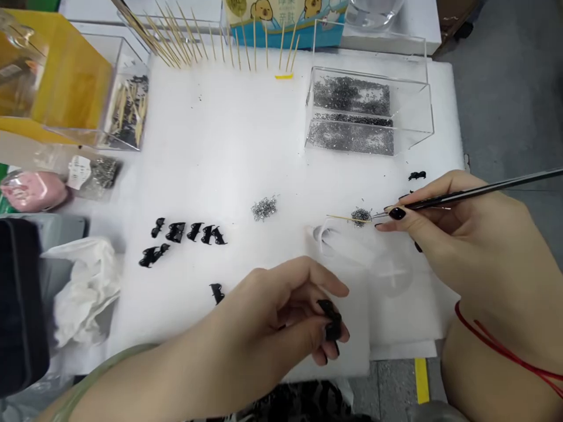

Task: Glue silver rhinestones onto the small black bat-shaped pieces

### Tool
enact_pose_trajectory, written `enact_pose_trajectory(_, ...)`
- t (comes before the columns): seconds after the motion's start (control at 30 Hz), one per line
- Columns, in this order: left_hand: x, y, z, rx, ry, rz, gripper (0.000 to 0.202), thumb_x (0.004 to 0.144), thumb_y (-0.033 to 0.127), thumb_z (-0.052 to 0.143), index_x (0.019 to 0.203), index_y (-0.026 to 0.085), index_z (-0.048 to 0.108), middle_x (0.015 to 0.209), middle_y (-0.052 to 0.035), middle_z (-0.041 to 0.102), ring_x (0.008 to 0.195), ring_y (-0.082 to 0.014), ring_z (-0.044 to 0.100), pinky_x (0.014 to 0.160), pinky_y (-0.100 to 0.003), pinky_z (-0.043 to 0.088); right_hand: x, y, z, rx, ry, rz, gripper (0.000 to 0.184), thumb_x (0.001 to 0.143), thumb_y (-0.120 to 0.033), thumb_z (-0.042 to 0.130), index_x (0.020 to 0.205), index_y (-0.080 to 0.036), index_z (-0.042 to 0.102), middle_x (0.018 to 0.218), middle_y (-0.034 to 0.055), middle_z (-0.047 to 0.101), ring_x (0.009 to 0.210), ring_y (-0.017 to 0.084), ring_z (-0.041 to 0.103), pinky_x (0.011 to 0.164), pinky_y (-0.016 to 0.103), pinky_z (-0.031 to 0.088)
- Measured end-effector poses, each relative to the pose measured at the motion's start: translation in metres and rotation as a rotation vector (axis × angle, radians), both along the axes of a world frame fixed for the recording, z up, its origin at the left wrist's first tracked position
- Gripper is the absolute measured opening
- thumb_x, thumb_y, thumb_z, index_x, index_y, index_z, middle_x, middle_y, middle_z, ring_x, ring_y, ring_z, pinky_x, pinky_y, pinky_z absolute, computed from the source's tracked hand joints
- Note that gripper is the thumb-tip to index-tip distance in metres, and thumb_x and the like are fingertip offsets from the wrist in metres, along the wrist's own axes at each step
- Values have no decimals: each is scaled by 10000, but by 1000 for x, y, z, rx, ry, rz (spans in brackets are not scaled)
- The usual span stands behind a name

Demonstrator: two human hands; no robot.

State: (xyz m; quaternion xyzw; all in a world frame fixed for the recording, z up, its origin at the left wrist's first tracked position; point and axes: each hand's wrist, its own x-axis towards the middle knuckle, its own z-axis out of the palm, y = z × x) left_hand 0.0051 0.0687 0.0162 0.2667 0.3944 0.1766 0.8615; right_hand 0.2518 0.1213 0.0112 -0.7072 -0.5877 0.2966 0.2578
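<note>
My left hand [281, 316], at the lower middle, pinches a small glossy black piece [331, 319] between thumb and fingers. Its exact kind I cannot make out. My right hand [470, 234] grips a thin black-handled tool [457, 198] like a fine brush, its metal end pointing left. That end is at a little pile of dark glittery bits [361, 217]. A thin wooden stick [341, 217] runs across this pile towards my right fingertips; whether they touch it is unclear. Another pile of silvery bits [264, 208] lies further left. Several black bat-like pieces [176, 232] rest in rows on the white foam sheet [211, 146].
Clear boxes [369, 126] with dark bits stand at the back right. Thin wooden sticks [176, 41] stand upright along the back edge. On the left are a yellow box [74, 76], a bin of used sticks [127, 111] and crumpled tissue [88, 293].
</note>
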Motion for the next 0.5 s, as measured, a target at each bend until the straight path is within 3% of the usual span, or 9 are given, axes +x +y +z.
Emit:
enact_pose_trajectory(0.23,0,8,7,81,116,-182,135,935,112,565,982,234,529,886,1,704,788,-148,682,730,-289,569,6,-2,3,-20,-3,50,155,765,-389,751,822,-265,680,779,30,741,643,258,760,306,189,383)
enact_pose_trajectory(0.5,0,3,3,141,97,-132,109,907,130,570,943,227,602,824,0,713,752,-148,708,683,-251,579,5,-1,4,-18,34,48,111,761,-329,759,820,-263,691,759,26,751,640,246,760,361,200,499)
